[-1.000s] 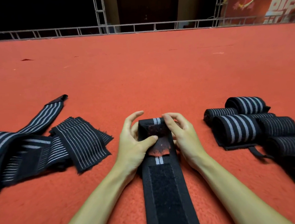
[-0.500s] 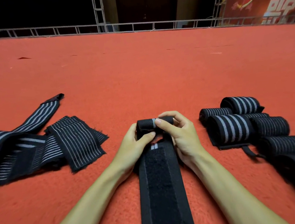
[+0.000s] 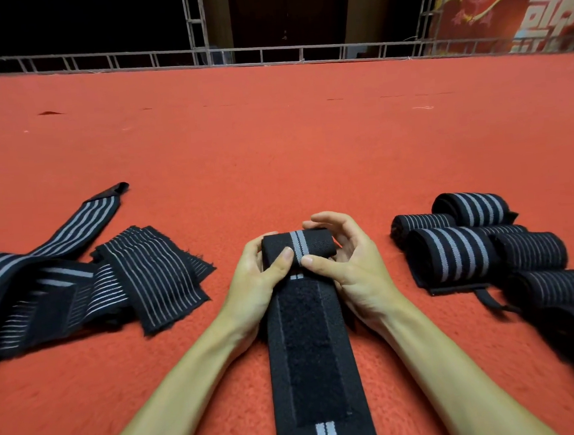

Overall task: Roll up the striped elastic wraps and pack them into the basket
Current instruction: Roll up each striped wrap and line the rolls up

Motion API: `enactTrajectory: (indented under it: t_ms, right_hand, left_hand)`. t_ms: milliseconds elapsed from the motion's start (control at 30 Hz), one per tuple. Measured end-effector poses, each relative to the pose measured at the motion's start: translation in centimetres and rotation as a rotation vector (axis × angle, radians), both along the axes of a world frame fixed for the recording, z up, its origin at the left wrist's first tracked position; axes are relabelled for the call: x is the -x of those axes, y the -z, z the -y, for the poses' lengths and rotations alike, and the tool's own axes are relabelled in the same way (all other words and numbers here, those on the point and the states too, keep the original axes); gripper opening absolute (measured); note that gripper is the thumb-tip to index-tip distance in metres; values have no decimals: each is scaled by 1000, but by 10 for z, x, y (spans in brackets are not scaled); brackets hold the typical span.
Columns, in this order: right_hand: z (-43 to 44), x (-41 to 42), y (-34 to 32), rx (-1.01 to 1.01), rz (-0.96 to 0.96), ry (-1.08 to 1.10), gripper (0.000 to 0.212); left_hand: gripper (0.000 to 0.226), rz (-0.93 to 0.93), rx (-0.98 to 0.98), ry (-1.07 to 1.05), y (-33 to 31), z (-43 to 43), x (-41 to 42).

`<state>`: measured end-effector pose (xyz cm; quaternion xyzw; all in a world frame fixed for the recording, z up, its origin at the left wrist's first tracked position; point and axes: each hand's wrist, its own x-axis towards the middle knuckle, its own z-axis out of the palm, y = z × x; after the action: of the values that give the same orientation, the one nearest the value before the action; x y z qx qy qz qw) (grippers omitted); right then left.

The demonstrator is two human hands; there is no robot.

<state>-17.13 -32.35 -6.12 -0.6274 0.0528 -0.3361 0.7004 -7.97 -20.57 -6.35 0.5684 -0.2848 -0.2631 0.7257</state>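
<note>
A black elastic wrap with a grey centre stripe (image 3: 310,359) lies lengthwise on the red carpet between my forearms, its hook-and-loop patch facing up. Its far end is wound into a short roll (image 3: 298,247). My left hand (image 3: 259,281) grips the roll's left side, thumb on top. My right hand (image 3: 348,267) grips its right side, thumb beside the stripe and fingers curled over the far edge. Several finished striped rolls (image 3: 460,255) lie in a cluster at the right. No basket is in view.
A heap of unrolled striped wraps (image 3: 88,288) sprawls at the left, one long strap (image 3: 83,223) reaching away from me. Red carpet (image 3: 273,149) stretches ahead to a metal railing (image 3: 266,56). A red banner (image 3: 516,7) hangs at the far right.
The roll at the wrap's far end has grown thicker as both hands turned it toward me. The loop patch now lies just below the roll.
</note>
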Motion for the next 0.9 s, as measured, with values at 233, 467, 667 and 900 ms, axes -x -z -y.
enactTrajectory:
  t_ms: [233, 467, 667, 900]
  right_hand:
    - [-1, 2, 0, 174, -167, 77, 51]
    - [-9, -6, -3, 155, -301, 201, 54]
    - [-13, -5, -2, 271, -318, 179, 26]
    - [-12, -2, -2, 150, -154, 74, 27]
  left_hand:
    - [31, 254, 32, -62, 0, -5, -6]
    - [34, 264, 65, 6, 0, -5, -2]
    - [33, 115, 51, 79, 0, 3, 5]
    - [33, 295, 79, 99, -5, -5, 5]
